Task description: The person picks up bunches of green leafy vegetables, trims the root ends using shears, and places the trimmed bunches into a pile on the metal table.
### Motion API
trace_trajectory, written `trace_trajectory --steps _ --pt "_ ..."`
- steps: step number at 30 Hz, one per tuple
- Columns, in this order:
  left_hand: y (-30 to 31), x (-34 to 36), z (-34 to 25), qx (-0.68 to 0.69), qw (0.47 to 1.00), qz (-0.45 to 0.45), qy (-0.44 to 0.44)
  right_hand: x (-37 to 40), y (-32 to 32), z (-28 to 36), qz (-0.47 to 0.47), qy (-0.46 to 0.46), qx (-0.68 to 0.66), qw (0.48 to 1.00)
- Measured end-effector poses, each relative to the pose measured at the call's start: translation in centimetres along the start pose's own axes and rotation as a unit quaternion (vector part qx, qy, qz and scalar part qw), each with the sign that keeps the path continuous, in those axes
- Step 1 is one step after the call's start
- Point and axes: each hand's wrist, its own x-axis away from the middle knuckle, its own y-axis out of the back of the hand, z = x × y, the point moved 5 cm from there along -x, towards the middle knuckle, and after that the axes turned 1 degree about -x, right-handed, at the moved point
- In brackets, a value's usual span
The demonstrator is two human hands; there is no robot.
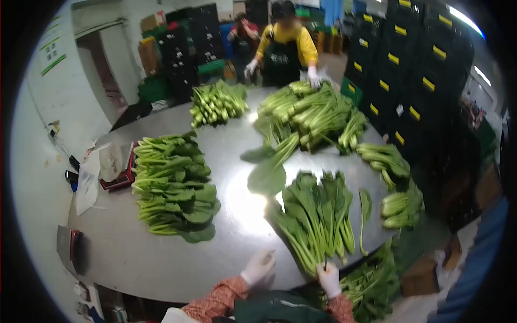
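Observation:
Leafy greens [318,215] lie on the steel table in front of me, their stems toward me. My right hand [329,277], in a white glove, is closed at the stem ends, with a small dark object [325,266] showing between its fingers; what the object is cannot be made out. To the left, my gloved left hand [260,267] hovers over bare steel with its fingers apart and nothing in it. A single leafy stalk [365,215] lies right of the greens. Loose leaves [267,175] lie beyond them, beside a large heap [315,113].
The steel table [107,247] holds rows of greens [175,185] at left, a pile [218,102] at the far side and a red scale [121,175]. A gloved co-worker [285,54] stands opposite. Dark crates [414,70] rise at right; more greens [371,285] hang low beside my right hand.

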Motion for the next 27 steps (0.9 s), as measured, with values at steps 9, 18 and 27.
trace_trajectory --steps 9,18,27 --pt "-5.4 -2.8 -9.8 0.367 0.882 0.248 0.163 -0.8 3.6 6.2 0.010 0.000 -0.087 0.996" --pt "-8.0 -3.7 -12.1 0.561 0.761 0.173 0.276 0.7 6.5 6.2 -0.091 -0.062 -0.166 0.980" --pt "-9.3 -2.0 -12.9 0.671 0.655 0.113 0.328 1.1 5.3 9.0 -0.131 0.065 0.110 0.983"
